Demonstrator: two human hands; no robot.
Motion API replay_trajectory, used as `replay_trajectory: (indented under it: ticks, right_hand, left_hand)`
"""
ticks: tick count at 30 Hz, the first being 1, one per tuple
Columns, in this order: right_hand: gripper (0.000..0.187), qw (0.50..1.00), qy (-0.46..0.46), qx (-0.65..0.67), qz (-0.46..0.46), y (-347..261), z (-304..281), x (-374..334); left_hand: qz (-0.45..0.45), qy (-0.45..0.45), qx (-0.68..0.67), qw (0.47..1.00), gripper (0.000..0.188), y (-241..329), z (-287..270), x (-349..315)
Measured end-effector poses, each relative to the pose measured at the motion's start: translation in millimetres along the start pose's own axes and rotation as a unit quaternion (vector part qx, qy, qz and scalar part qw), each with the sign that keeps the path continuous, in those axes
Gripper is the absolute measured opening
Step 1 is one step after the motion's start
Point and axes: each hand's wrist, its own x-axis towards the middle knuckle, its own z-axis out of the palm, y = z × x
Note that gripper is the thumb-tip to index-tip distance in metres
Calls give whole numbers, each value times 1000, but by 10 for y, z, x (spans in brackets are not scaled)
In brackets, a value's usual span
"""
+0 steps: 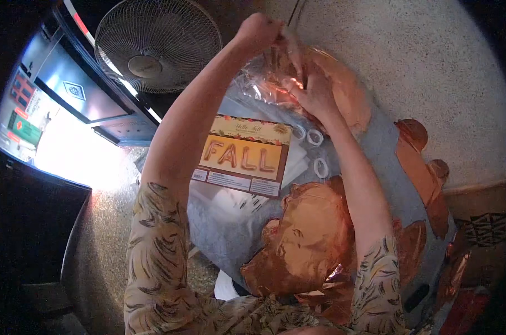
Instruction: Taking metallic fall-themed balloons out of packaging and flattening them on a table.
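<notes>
At the far side of the grey-blue table [214, 229], my left hand [258, 32] is raised with its fingers closed. A blurred pale strip seems to run down from them; I cannot make out what it is. Lower and to the right, my right hand [315, 94] pinches shiny copper foil [286, 92] that lies amid crinkled clear plastic [253, 78]. A copper foil balloon [345, 89] spreads beside it. Between my forearms lies a printed package card [242, 156] picturing letter-shaped balloons. White rings of ribbon or tape [315, 137] sit to its right.
Another crinkled copper foil balloon [309, 234] lies near me, with flat copper pieces [420, 167] along the right edge. A fan [152, 50] stands at the far left, close to my left arm. A dark cabinet [85, 106] with a glass front is further left.
</notes>
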Motion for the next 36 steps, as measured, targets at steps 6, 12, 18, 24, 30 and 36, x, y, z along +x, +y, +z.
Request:
replay_trajectory:
  ticks: [6, 12, 18, 24, 30, 36]
  right_hand:
    - [60, 989, 39, 87, 112, 117, -193, 139]
    - [54, 953, 68, 206, 213, -251, -450, 47]
    - [65, 934, 99, 258, 226, 452, -330, 93]
    - [66, 937, 32, 277, 210, 159, -293, 120]
    - [66, 971, -12, 230, 58, 252, -276, 78]
    - [58, 967, 47, 141, 209, -368, -503, -25]
  left_hand:
    - [-9, -17, -307, 952, 41, -133, 74, 51]
    - [-107, 16, 270, 957, 51, -761, -264, -513]
    - [-160, -105, 165, 968, 45, -570, 71, -534]
    - [86, -136, 209, 965, 36, -662, -221, -39]
    - [-145, -40, -522, 840, 33, 328, 350, 245]
    - [-12, -93, -580, 810, 23, 356, 220, 121]
